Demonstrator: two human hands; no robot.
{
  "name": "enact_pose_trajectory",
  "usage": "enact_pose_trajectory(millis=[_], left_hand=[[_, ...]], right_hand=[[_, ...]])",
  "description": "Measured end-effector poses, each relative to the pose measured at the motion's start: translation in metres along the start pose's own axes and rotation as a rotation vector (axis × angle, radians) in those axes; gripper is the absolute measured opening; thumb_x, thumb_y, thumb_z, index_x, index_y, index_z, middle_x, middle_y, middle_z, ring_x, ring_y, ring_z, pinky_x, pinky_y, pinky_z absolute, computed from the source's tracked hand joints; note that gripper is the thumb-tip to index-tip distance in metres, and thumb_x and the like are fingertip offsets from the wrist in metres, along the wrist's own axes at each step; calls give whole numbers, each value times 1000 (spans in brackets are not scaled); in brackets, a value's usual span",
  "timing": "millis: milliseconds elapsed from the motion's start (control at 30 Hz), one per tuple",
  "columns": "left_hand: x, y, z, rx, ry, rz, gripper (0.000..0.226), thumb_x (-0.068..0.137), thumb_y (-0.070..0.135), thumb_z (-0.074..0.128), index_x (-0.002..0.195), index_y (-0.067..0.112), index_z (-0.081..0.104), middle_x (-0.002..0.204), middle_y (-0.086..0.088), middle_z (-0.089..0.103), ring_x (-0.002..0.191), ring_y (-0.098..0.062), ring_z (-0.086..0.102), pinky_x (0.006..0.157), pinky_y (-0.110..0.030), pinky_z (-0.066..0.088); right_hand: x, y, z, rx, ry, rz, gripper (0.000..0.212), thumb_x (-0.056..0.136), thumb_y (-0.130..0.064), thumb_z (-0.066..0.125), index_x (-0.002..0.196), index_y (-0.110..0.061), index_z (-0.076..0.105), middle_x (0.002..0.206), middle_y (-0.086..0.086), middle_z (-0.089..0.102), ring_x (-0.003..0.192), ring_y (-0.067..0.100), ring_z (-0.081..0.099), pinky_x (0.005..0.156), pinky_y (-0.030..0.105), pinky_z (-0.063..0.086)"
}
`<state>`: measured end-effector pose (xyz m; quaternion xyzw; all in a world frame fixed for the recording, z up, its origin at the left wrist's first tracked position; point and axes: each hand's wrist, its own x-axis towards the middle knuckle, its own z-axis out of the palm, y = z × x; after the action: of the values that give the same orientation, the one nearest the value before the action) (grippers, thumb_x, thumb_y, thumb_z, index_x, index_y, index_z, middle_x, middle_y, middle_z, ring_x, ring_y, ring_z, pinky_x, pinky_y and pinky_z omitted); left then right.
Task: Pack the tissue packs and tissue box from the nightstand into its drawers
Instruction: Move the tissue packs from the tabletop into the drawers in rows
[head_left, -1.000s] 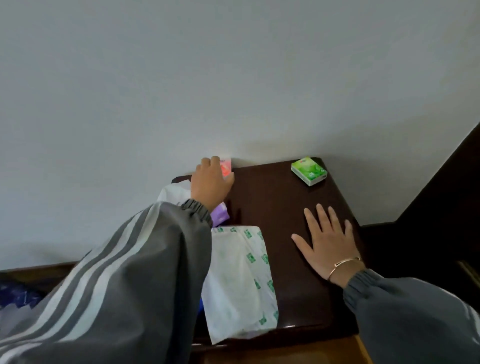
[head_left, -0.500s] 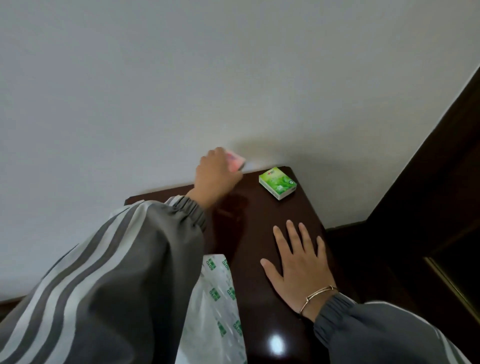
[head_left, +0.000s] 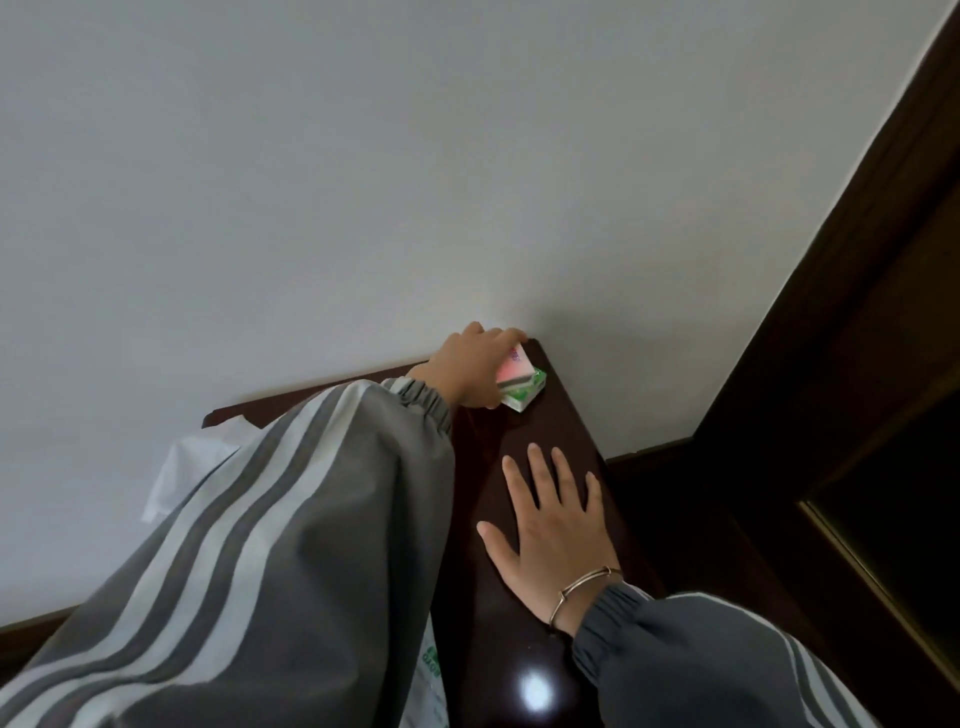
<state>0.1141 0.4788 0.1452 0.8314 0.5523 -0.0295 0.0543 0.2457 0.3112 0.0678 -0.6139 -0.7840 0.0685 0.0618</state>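
My left hand (head_left: 470, 366) grips a small pink tissue pack (head_left: 514, 371) and holds it on top of the green tissue pack (head_left: 527, 396) at the far right corner of the dark wooden nightstand (head_left: 550, 431). My right hand (head_left: 553, 525) lies flat on the nightstand top, fingers spread, holding nothing. A white tissue (head_left: 179, 467) sticks up at the left; its box is hidden behind my left sleeve. A strip of the large white pack with green print (head_left: 431, 675) shows under that sleeve.
A plain white wall (head_left: 415, 182) rises directly behind the nightstand. Dark wooden furniture (head_left: 857, 364) stands close on the right, with a narrow gap to the nightstand. My grey striped sleeve covers most of the left half of the top.
My left hand has carried the pink pack from the back left to the right and onto the green pack. The view has swung left and up. My right hand stays flat.
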Motion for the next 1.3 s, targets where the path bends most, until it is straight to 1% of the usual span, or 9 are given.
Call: enact_pose_trajectory(millis=[133, 300, 433, 533, 633, 800, 933, 1100, 1300], left_hand=[[-7, -10, 5, -68, 95, -76, 83, 66, 42, 79, 135, 21, 38, 123, -6, 57, 111, -28, 50, 88, -36, 40], [-59, -14, -19, -898, 318, -354, 73, 72, 33, 81, 130, 14, 41, 112, -5, 58, 92, -20, 61, 74, -32, 54], [-132, 4, -50, -1473, 288, -314, 46, 85, 34, 69, 121, 10, 54, 106, -8, 69, 86, -14, 66, 64, -24, 51], [-199, 27, -55, -1707, 202, -306, 35, 86, 37, 65, 113, 15, 60, 95, -3, 70, 84, -14, 64, 72, -25, 52], [-263, 54, -42, -1880, 84, -376, 43, 78, 40, 67, 113, 15, 64, 101, -6, 72, 89, -15, 69, 76, -24, 57], [-349, 98, -11, -1960, -95, -390, 27, 79, 37, 74, 102, 24, 76, 110, -11, 72, 100, -25, 68, 94, -40, 52], [-392, 133, 11, -2059, -260, -267, 43, 67, 33, 85, 107, 21, 74, 103, -10, 73, 89, -22, 71, 71, -31, 56], [-427, 167, 38, -2032, -368, -157, 56, 71, 33, 83, 119, 10, 68, 122, -17, 65, 108, -27, 65, 100, -42, 48], [-449, 198, 64, -2047, -303, -179, 60, 67, 40, 84, 116, 8, 69, 122, -20, 63, 107, -26, 61, 95, -37, 47]], right_hand=[[1, 0, 1, -1, -12, -4, 81, 78, -66, 4, 149, -28, 7, 160, 5, 2, 147, 28, -2, 114, 54, 1], [2, 1, 1, -8, -43, -4, 77, 83, -65, 11, 149, -28, 4, 159, 4, 0, 146, 27, -4, 114, 54, 0], [1, -1, -7, 8, -77, -3, 69, 90, -61, 21, 149, -28, 8, 159, 3, 3, 146, 25, -3, 114, 53, 1], [-9, -2, -24, 268, 38, 49, 53, 96, -46, 36, 144, -24, 32, 153, -1, 29, 145, 20, 15, 115, 49, 7], [-35, -8, -50, 693, 170, 60, 33, 94, -24, 52, 125, -13, 56, 127, 6, 59, 126, 24, 49, 106, 36, 35], [-105, -34, -113, 1131, -263, -175, 24, 95, -24, 51, 118, -25, 59, 115, -9, 62, 106, -6, 57, 83, 6, 43], [-160, -30, -138, 1017, -715, -340, 44, 93, -11, 52, 136, -14, 41, 126, -1, 56, 113, 7, 54, 92, 17, 48], [-210, -24, -131, 948, -739, -402, 43, 89, 4, 54, 131, 1, 44, 129, 22, 54, 112, 16, 52, 99, 29, 43], [-240, -13, -109, 1037, -775, -356, 32, 86, 1, 59, 114, -13, 54, 106, -2, 62, 97, 6, 61, 85, 21, 51]])
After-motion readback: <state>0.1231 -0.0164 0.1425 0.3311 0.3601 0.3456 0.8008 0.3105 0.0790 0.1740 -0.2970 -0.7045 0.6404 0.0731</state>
